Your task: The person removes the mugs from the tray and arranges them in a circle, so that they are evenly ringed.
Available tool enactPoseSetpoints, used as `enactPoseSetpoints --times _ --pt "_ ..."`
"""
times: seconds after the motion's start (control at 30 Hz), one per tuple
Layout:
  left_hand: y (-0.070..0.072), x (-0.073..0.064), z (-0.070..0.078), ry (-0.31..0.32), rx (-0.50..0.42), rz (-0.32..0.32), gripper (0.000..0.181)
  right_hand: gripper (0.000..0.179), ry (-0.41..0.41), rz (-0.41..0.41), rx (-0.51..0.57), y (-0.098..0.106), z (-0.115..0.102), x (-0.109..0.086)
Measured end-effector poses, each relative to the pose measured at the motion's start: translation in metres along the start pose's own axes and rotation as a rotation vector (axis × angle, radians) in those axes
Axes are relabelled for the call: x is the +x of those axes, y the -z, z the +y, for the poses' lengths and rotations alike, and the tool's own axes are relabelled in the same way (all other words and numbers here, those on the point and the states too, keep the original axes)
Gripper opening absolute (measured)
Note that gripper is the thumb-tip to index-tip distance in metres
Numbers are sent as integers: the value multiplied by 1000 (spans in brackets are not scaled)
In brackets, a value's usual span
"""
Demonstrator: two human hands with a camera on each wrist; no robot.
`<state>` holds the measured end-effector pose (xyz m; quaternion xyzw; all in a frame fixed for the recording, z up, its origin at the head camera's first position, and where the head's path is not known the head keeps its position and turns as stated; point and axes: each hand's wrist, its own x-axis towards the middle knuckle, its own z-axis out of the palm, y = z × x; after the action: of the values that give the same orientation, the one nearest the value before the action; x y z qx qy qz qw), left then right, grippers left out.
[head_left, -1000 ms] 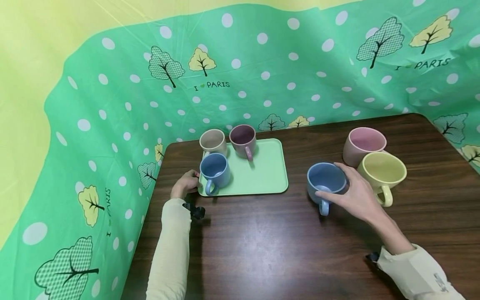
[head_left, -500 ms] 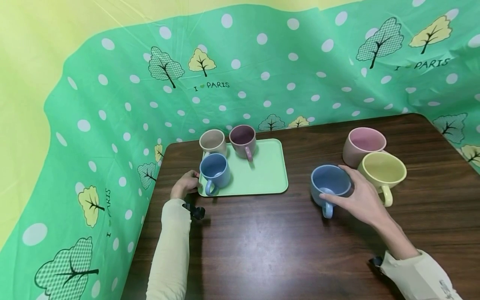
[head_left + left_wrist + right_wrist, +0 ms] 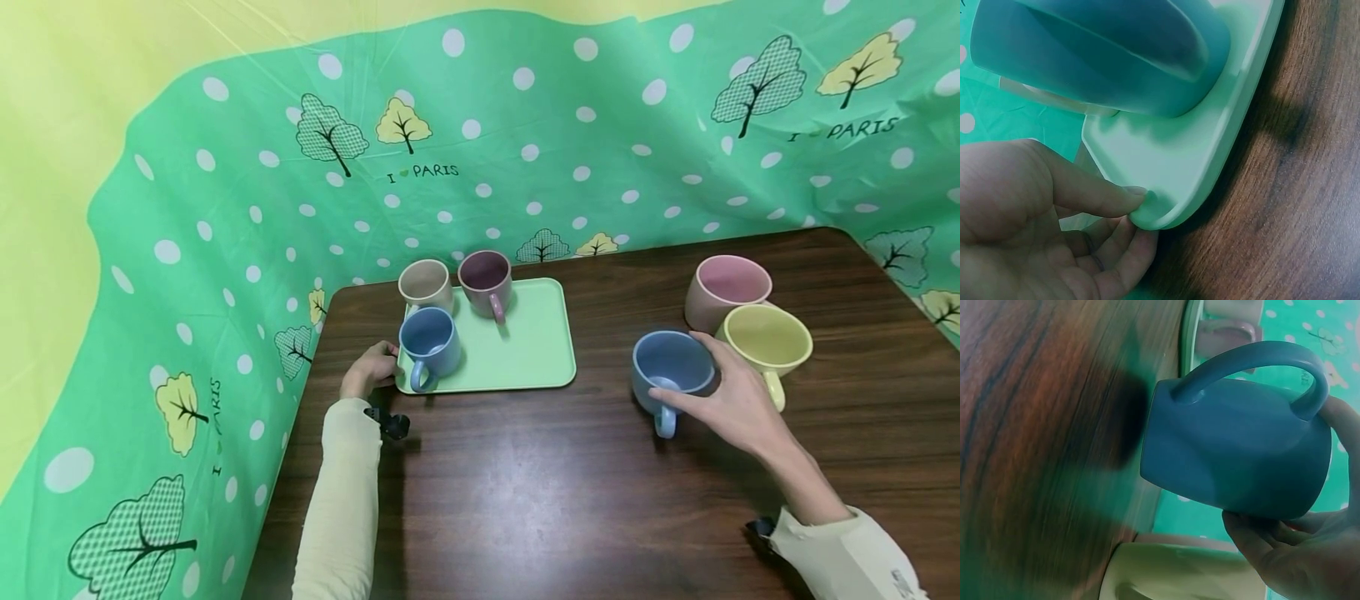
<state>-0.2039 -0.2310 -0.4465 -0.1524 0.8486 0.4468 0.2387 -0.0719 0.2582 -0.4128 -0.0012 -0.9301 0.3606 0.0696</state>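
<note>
Beside the yellow mug (image 3: 772,337), the right hand (image 3: 741,402) grips a blue mug (image 3: 672,365); left hand (image 3: 370,367) pinches the green tray (image 3: 528,354); seems mid-carry, next probably needs a level set-down

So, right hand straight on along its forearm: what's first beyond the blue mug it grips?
Past the blue mug, the right hand would probably meet the green polka-dot backdrop cloth; the light-green tray seems to lie left of that line, though depth is unclear.
</note>
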Motion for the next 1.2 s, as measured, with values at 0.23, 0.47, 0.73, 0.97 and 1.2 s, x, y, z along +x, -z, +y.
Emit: enactPoseSetpoints --times 0.23,0.47,0.73,0.97,1.2 --pt "0 0 0 0 13 11 28 101 -7 3 7 2 3 -1" --pt "0 0 0 10 6 7 28 101 -4 4 -4 5 5 -2" --pt "0 0 0 6 0 -5 29 101 -3 13 -18 7 6 -4" --pt "1 -1 1 10 6 -9 31 102 6 26 -29 6 7 -7" --pt "-1 -1 1 9 -1 -8 31 100 47 86 -25 4 11 -11"
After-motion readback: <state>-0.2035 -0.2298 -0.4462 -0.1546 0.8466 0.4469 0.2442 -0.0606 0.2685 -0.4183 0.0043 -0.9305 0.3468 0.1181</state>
